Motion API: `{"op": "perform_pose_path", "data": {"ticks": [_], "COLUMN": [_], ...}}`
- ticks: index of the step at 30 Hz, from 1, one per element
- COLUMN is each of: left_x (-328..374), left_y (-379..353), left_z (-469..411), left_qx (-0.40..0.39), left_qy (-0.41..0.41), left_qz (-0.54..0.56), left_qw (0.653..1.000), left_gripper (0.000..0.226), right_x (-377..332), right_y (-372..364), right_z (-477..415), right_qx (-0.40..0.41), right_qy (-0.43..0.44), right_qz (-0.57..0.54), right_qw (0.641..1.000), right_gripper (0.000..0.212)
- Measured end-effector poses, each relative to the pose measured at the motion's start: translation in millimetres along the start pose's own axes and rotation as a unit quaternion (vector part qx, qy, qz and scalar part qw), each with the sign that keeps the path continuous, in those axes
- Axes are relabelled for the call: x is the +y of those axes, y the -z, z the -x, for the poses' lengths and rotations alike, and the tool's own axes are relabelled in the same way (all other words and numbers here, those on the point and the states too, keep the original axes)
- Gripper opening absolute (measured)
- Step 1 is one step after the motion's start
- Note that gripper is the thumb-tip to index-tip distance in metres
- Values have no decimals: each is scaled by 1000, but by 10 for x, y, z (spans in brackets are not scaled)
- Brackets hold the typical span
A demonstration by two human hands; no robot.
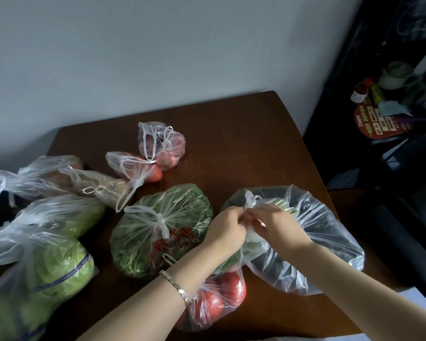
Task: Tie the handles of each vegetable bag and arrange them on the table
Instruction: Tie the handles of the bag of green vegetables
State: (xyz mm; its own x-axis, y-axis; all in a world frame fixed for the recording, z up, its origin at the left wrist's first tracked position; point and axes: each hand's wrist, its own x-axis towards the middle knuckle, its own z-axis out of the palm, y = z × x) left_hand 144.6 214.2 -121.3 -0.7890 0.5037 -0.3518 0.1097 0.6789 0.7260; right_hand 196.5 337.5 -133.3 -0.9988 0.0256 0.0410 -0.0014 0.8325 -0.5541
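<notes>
We see a large clear plastic bag [312, 244] lying on the right part of the brown wooden table [244, 143], its film crinkled and shiny, with dark green leaves showing dimly through it. Its white handles [250, 199] are gathered into a twisted bunch that rises just above our fingers.

Just left of it sits a knotted bag of green beans [158, 230] with some red chillies inside, its handles tied in a tight white knot [161, 221]. Under our left forearm lies a bag of tomatoes [219, 299], touching the large bag. Farther back are two small bags, one holding a red tomato-like fruit [135, 168] and one with pinkish produce [162, 143], both with loose handle loops. At the left edge are a bag of pale root vegetables [67, 178] and two bags of lettuce-like greens [47, 267], handles untied.

Our left hand [228, 227] is curled, fingers closed on the bunched plastic at the mouth of the large bag; a silver bracelet [175, 284] circles that wrist. Our right hand [278, 225] meets it knuckle to knuckle, fingertips pinching the same handles, the two hands pressed close together over the bag's opening
</notes>
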Motion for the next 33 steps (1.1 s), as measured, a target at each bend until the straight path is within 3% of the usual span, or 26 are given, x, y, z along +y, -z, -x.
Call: {"op": "perform_pose_path", "data": {"ticks": [3, 6, 8, 10, 13, 19, 27, 31, 33], "left_x": [-6, -25, -45, -48, -29, -23, -60, -64, -80], "left_y": [27, 17, -8, -27, -46, -88, -85, -71, -76], "left_z": [41, 74, 83, 87, 83, 57, 15, 20, -2], "left_qx": [5, 20, 44, 53, 50, 60, 66, 62, 66], "left_qy": [-95, -171, -195, -195, -182, -189, -153, -142, -152], "left_qz": [-102, -211, -255, -263, -273, -303, -211, -186, -167], "left_qw": [990, 962, 946, 943, 943, 932, 963, 970, 972], "left_gripper": [25, 28, 24, 19, 16, 30, 33, 34, 28], "right_x": [26, 43, 45, 47, 67, 82, 14, 45, 59], "right_y": [49, 97, 113, 117, 139, 151, 159, 159, 192], "right_z": [-5, -4, 1, 7, 18, -17, 0, 2, 1], "right_qx": [-59, -62, -50, -24, 7, -81, -5, -9, -36], "right_qy": [-33, -78, -123, -154, -168, -168, -196, -260, -284], "right_qz": [-52, -129, -174, -216, -239, -170, -218, -352, -460], "right_qw": [996, 987, 976, 964, 956, 968, 956, 899, 841], "right_gripper": [10, 32, 27, 11, 12, 18, 8, 18, 19]}}
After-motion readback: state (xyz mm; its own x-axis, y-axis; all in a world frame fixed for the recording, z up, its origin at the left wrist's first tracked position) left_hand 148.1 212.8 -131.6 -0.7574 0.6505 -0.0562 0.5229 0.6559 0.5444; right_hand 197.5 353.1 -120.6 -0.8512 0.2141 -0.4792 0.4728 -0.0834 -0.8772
